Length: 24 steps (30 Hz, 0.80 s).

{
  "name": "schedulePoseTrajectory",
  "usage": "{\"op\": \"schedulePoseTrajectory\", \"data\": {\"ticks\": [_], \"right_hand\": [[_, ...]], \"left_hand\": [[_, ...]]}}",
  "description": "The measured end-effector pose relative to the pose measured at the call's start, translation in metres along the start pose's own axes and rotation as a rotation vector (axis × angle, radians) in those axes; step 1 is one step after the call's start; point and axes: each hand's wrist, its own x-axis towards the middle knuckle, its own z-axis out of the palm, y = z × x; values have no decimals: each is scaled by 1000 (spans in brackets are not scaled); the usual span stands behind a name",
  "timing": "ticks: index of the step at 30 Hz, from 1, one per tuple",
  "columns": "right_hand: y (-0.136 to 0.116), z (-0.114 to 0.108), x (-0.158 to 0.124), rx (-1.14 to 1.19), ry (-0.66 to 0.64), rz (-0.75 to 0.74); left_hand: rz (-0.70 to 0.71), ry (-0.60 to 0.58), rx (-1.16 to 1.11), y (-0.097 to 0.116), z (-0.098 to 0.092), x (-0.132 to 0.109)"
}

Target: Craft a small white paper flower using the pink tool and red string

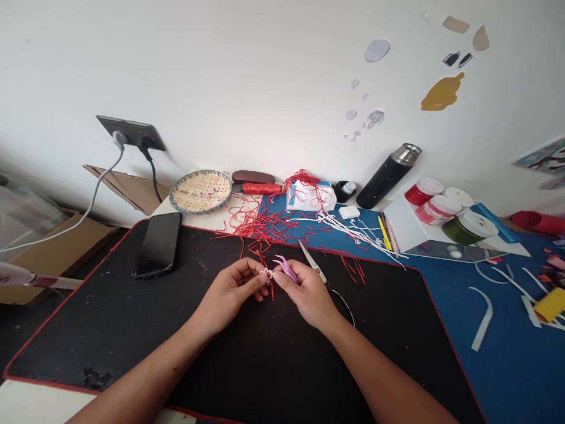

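Between my two hands, above the black mat, is a small knotted piece of white and red cord with a short red end hanging down. My left hand pinches its left side between thumb and fingers. My right hand is closed around purple curved tweezers, whose tips point up and left, and its thumb and finger also touch the cord's right side. Just beyond the right hand lie scissors, blades pointing away, handles partly hidden by that hand.
Loose red cords and white cords lie along the mat's far edge. A phone rests at left, near a woven basket. Behind are a red thread spool, a black thermos and several cord spools.
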Motion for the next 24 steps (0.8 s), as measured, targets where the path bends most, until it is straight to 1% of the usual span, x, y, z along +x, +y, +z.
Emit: {"op": "schedulePoseTrajectory", "data": {"ticks": [5, 9, 17, 24], "right_hand": [[-1, 0, 0, -15, -4, -10], [-2, 0, -1, -16, -26, -24], [3, -3, 0, 81, -50, 62], [-2, -5, 0, 38, -70, 85]], "left_hand": [[-20, -5, -6, -2, 0, 0], [-29, 19, -7, -4, -1, 1], [-79, -2, -78, -1, -2, 2], [-84, -4, -94, 0, -1, 2]]}}
